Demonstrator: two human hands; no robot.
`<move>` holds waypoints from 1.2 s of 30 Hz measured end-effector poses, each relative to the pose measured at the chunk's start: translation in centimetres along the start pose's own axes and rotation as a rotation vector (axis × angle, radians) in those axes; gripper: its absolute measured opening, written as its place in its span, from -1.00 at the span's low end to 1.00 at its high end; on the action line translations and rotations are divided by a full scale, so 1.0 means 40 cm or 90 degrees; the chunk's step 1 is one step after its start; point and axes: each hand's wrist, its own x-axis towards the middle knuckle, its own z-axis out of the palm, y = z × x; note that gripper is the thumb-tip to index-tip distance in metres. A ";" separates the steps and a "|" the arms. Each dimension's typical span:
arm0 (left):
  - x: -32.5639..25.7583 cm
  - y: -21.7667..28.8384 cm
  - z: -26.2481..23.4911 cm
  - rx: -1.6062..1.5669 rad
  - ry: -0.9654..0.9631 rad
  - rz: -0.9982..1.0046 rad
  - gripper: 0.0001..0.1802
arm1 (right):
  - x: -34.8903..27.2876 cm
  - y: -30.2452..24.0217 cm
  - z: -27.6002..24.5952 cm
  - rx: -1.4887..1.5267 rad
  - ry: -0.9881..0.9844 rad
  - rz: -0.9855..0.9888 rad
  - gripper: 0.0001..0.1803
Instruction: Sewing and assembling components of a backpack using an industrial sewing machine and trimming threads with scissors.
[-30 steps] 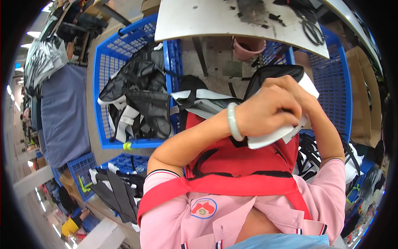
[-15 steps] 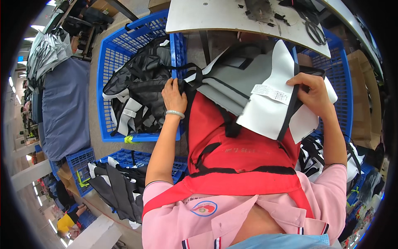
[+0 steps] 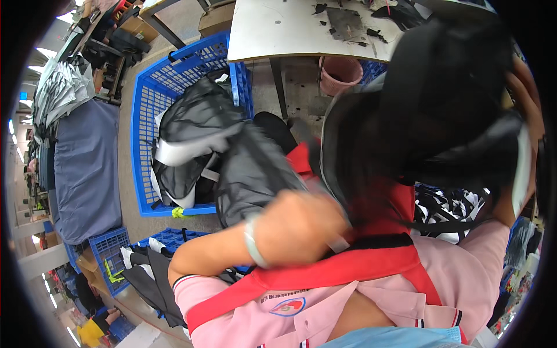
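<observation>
My left hand (image 3: 299, 229), with a pale bangle on its wrist, is blurred over my lap. Its fingers look closed on a black sheer fabric piece (image 3: 246, 168), which stretches from the blue basket (image 3: 139, 145) at the left. High at the far right, my right hand (image 3: 525, 110) grips the side of a bulky black bag (image 3: 447, 87). That bag is smeared by motion and hides much of my red apron (image 3: 400, 203). Some of the right fingers are behind the bag.
A white-topped table (image 3: 296, 29) with dark scraps stands ahead. Below it is a pink bucket (image 3: 339, 75). Black and white pieces (image 3: 452, 206) lie at my right, and dark cut pieces (image 3: 154, 278) at the lower left. A blue-grey cloth (image 3: 87, 168) covers a stack farther left.
My left hand has come from the basket edge to my lap, drawing black fabric with it. My right hand has swung up and right with the bag, whose grey and white inside no longer shows.
</observation>
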 end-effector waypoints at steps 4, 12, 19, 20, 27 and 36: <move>0.126 0.115 0.048 -0.110 -0.037 0.210 -0.81 | 0.076 -0.025 0.337 -0.153 -0.429 0.115 -0.64; 0.163 -0.011 0.041 -0.131 0.084 -0.034 -0.72 | -0.120 0.217 0.692 -0.117 -0.580 0.016 -0.59; 0.059 -0.326 -0.047 -0.240 0.356 -0.535 -0.66 | -0.091 0.233 0.438 0.029 -0.855 0.118 -0.58; 0.022 -0.413 -0.069 -0.325 0.409 -0.586 -0.70 | -0.089 0.214 0.411 0.017 -0.904 0.158 -0.59; 0.024 -0.540 -0.030 -0.422 0.442 -0.693 -0.72 | -0.100 0.139 0.215 0.094 -0.559 0.053 -0.79; 0.243 -0.285 -0.034 -0.392 -0.024 -0.482 -0.71 | -0.056 0.086 0.477 -0.002 -0.289 -0.424 -0.79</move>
